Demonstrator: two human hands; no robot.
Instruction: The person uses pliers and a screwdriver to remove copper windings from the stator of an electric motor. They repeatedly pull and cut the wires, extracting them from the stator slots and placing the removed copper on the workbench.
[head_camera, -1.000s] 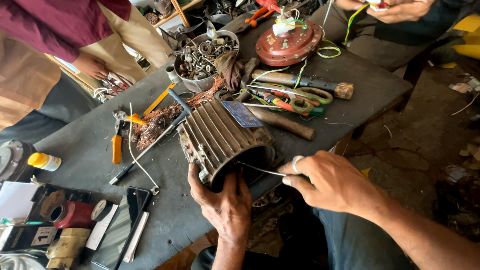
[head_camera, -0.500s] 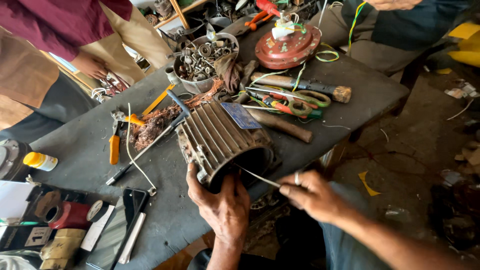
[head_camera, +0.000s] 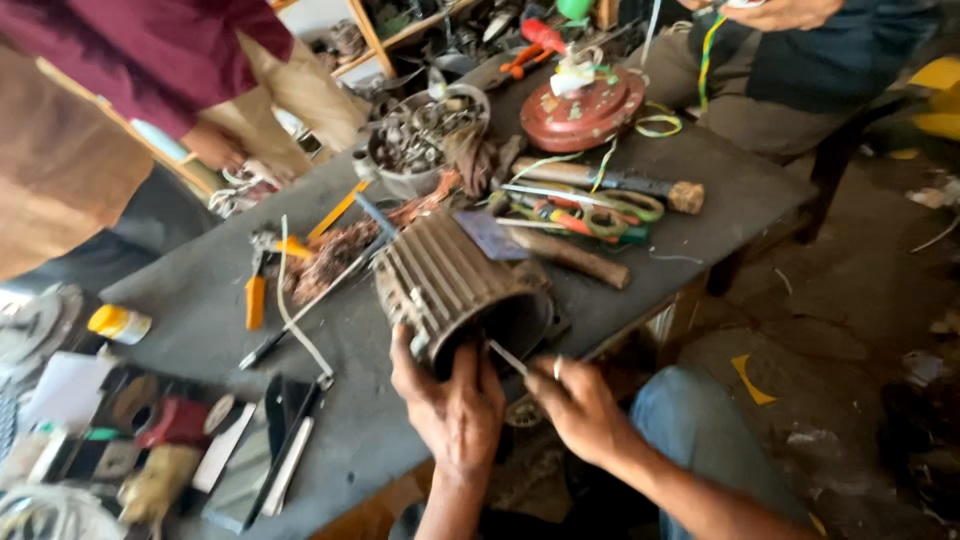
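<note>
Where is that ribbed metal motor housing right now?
The ribbed motor housing lies near the grey table's front edge, gripped by the left hand, with the right hand beside it.

The motor (head_camera: 450, 285) lies at the table's (head_camera: 200, 300) near edge, between both hands (head_camera: 455, 405). Behind it sits a bowl (head_camera: 420, 140) of parts; right of that, a disc (head_camera: 580, 110). Pliers (head_camera: 258, 280) lie left. A hammer (head_camera: 570, 258) lies right of the motor.

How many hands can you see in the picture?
4. The left hand grips the ribbed motor; the right hand holds a thin strip beside it. One co-worker's hand is top left, another's top right. More may be hidden.
</note>
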